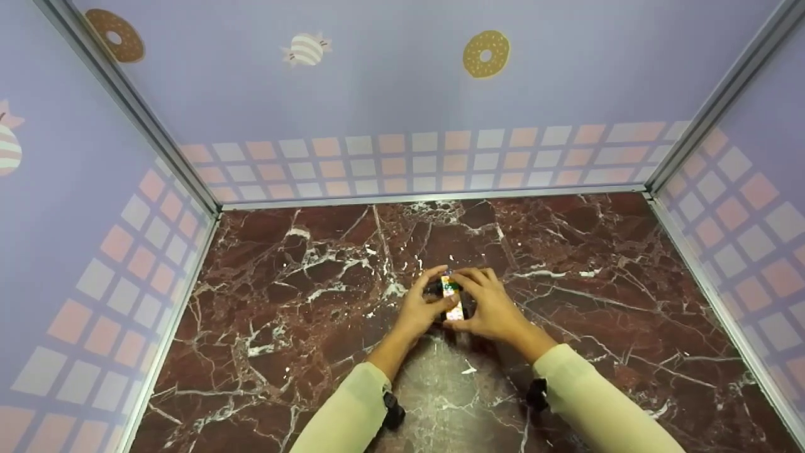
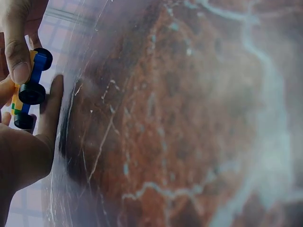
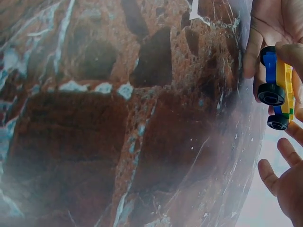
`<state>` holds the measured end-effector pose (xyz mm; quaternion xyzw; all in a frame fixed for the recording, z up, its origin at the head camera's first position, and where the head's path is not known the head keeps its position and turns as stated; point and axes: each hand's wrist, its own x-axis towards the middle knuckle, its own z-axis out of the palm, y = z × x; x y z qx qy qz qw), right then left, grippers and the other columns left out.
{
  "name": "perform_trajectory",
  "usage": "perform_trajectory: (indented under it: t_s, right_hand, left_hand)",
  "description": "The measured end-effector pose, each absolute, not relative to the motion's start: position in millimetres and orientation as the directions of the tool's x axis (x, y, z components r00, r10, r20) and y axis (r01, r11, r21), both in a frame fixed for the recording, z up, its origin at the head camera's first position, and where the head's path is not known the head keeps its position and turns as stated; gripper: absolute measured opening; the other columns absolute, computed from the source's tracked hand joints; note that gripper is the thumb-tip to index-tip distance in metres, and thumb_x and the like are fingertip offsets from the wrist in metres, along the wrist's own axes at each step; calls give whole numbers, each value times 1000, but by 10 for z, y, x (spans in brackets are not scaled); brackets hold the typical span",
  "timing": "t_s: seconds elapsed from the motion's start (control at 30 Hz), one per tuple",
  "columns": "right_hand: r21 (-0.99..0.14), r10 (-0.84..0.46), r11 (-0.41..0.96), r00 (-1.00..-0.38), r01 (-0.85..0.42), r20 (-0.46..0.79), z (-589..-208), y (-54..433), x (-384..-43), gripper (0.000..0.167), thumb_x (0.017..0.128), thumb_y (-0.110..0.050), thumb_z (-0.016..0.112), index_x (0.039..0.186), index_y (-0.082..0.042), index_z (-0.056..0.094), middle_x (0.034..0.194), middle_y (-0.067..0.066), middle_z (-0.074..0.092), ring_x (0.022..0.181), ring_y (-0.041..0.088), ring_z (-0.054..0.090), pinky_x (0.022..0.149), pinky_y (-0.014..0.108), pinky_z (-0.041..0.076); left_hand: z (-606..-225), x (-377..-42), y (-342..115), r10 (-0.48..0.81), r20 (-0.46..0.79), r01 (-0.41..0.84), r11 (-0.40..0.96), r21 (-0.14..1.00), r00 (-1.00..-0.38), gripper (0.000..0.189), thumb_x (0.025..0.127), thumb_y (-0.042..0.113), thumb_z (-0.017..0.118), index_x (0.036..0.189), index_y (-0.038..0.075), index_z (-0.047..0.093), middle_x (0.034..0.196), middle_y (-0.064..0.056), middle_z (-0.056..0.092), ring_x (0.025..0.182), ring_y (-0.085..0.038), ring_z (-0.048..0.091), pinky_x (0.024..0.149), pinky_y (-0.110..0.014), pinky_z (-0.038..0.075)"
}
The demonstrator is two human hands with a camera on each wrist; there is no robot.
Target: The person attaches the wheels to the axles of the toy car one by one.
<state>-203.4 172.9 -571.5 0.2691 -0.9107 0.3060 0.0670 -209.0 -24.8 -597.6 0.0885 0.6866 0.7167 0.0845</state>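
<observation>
A small toy car [image 1: 451, 309] is held between both hands, its long side running away from me in the head view. It has a blue base [image 3: 270, 68], a yellow body [image 3: 283, 78], a bit of green at one end and black wheels [image 2: 31, 93]. My left hand [image 1: 416, 307] grips it from the left, thumb laid across its top. From the right, my right hand [image 1: 495, 309] holds it with thumb and index finger near its two ends. Both wrist views show the car raised off the table, wheels toward the tabletop; fingers cover part of the body.
The dark red marbled tabletop [image 1: 302, 352] spreads around the hands. Lilac walls [image 1: 390, 94] with pink and white squares enclose it at the back, left and right, with metal strips along their edges. Glare lies on the tabletop between the forearms.
</observation>
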Motion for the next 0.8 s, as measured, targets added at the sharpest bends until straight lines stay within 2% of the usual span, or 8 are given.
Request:
perform_trajectory:
  t_s: [0.1, 0.23, 0.3, 0.5, 0.63, 0.8]
  right_hand:
    - [-516, -443, 676, -850, -525, 285, -5732, 1748, -2040, 95, 75, -41, 102, 153, -3, 63, 150, 16, 65, 131, 39, 55, 114, 68, 51]
    - [-519, -435, 684, -858, -513, 274, -5746, 1771, -2051, 95, 74, -40, 103, 152, -2, 64, 149, 17, 66, 129, 40, 55, 114, 68, 52]
    - [-514, -431, 693, -862, -506, 267, -5760, 1776, -2060, 93, 74, -39, 102, 151, -2, 64, 148, 17, 67, 129, 39, 55, 114, 68, 52]
    - [-506, -424, 716, -876, -480, 231, -5779, 1784, -2064, 94, 76, -40, 101, 153, -2, 62, 152, 19, 66, 131, 41, 55, 116, 68, 51]
    - [-502, -427, 725, -880, -471, 210, -5798, 1792, -2067, 95, 78, -41, 100, 155, -2, 60, 154, 20, 65, 131, 41, 55, 116, 68, 50]
    - [-498, -431, 729, -880, -469, 198, -5839, 1796, -2072, 95, 80, -42, 98, 156, -2, 58, 155, 20, 64, 129, 41, 55, 114, 69, 51]
  left_hand:
    - [-5981, -2104, -259, 202, 117, 132, 66, 989, -972, 61, 98, 14, 82, 154, 6, 59, 153, -23, 61, 127, -31, 68, 104, -38, 62]
    - [-5980, -2133, -270, 138, 229, 253, 197, 947, -964, 53, 97, 15, 80, 147, 9, 66, 151, -20, 62, 138, -40, 59, 105, -51, 64]
    - [-5971, -2140, -278, 126, 241, 264, 214, 940, -962, 51, 98, 13, 78, 147, 9, 67, 155, -22, 59, 139, -42, 56, 100, -56, 66]
    - [-5954, -2130, -312, 107, 244, 263, 220, 939, -964, 47, 101, 14, 77, 146, 8, 68, 156, -22, 59, 142, -41, 54, 108, -65, 58]
    - [-5947, -2129, -340, 112, 246, 265, 213, 940, -963, 46, 102, 13, 76, 147, 10, 68, 156, -21, 59, 142, -41, 53, 111, -66, 58]
    - [-5929, -2121, -383, 127, 258, 283, 257, 924, -958, 46, 101, 14, 76, 147, 13, 69, 155, -18, 61, 141, -39, 55, 109, -60, 61]
